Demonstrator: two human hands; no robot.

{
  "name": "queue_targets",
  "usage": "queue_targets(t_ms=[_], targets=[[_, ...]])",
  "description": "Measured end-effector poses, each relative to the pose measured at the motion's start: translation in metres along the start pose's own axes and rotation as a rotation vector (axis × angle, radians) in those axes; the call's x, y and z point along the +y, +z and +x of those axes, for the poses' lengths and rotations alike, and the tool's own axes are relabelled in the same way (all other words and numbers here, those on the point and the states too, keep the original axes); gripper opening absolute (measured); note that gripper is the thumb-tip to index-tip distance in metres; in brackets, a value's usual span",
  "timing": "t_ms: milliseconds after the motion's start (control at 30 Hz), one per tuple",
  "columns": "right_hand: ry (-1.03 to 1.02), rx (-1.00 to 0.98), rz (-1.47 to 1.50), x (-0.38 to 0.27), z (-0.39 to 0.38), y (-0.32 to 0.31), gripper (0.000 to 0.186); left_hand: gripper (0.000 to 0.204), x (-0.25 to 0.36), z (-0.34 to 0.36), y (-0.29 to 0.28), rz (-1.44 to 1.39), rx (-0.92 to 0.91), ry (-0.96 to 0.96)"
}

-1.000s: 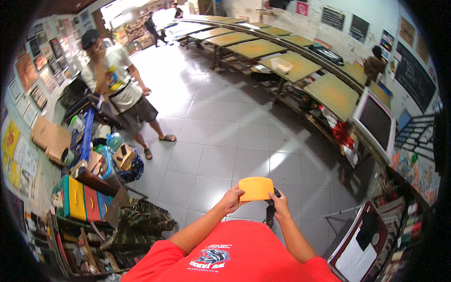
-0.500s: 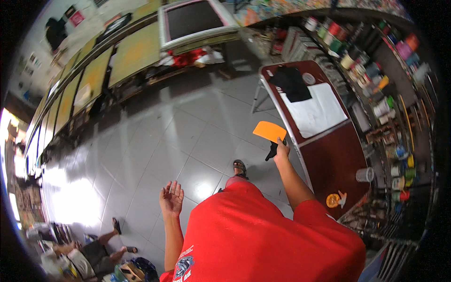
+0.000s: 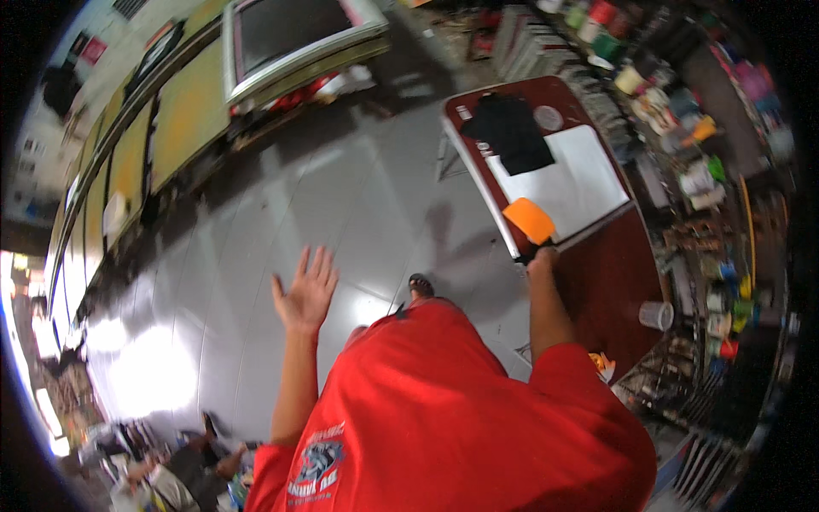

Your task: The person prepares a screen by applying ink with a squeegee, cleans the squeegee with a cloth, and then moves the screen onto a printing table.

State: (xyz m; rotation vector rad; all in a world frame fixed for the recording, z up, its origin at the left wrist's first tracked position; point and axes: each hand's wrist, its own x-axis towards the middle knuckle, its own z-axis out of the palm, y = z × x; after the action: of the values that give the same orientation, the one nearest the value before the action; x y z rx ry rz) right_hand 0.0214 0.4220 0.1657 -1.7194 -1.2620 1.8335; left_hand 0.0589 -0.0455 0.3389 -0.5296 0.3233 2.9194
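Grey floor tiles (image 3: 367,213) run between a row of greenish-yellow printing boards (image 3: 189,111) and a dark red tabletop (image 3: 601,277), which carries a white sheet (image 3: 589,175), a black cloth (image 3: 514,141) and a clear plastic cup (image 3: 656,316). Crowded shelving lies beyond it.

An orange flat-bladed scraper (image 3: 529,220) is in the right hand (image 3: 543,259), its blade seen across the tabletop's near edge; whether it touches cannot be told. It looks light and fairly stiff, perhaps thin plastic that would flex a little and be smooth on its face, not fragile. The dark end beside the hand, probably a handle, seems the best place to hold it.

Right-hand fingers are closed around that end, though blur hides the exact grip; the forearm reaches forward from a red sleeve. Well apart, the left hand (image 3: 305,297) is raised over the floor, palm toward the camera, its fingers spread and holding nothing.
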Motion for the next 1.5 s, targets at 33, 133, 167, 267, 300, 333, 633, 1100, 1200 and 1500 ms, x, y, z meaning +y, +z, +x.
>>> queue_targets(t_ms=[33,133,167,267,300,333,633,1100,1200,1500], targets=[[-0.015,0.027,0.033,0.015,0.031,-0.017,0.037,0.079,-0.004,0.012,0.016,0.019,-0.068,-0.042],[0.101,-0.062,0.092,-0.001,-0.03,-0.015,0.038,0.096,-0.006,0.038,0.034,0.097,-0.185,-0.046],[0.045,-0.098,0.079,-0.011,-0.06,-0.006,0.038,0.099,-0.008,0.048,0.041,0.094,-0.201,-0.06],[-0.18,-0.226,-0.008,-0.021,-0.113,0.022,0.04,0.107,-0.013,0.065,0.059,0.08,-0.248,-0.128],[-0.354,-0.35,-0.106,-0.023,-0.132,0.039,0.039,0.109,-0.015,0.07,0.062,0.076,-0.264,-0.151],[-0.53,-0.465,-0.198,-0.027,-0.151,0.059,0.038,0.11,-0.02,0.074,0.067,0.075,-0.285,-0.183],[-1.362,-1.348,-0.464,0.007,-0.36,0.174,0.03,0.094,-0.013,0.12,0.062,0.196,-0.169,-0.094],[-1.909,-1.927,-0.313,0.004,-0.368,0.166,0.033,0.114,0.031,0.076,0.055,-0.05,-0.182,0.057],[-1.853,-1.614,-0.433,0.006,-0.349,0.186,0.031,0.108,0.035,0.058,0.067,-0.077,-0.231,0.097],[-1.471,-1.786,-0.436,0.025,-0.377,0.186,0.035,0.058,0.0,0.04,0.051,0.138,-0.182,0.134]])
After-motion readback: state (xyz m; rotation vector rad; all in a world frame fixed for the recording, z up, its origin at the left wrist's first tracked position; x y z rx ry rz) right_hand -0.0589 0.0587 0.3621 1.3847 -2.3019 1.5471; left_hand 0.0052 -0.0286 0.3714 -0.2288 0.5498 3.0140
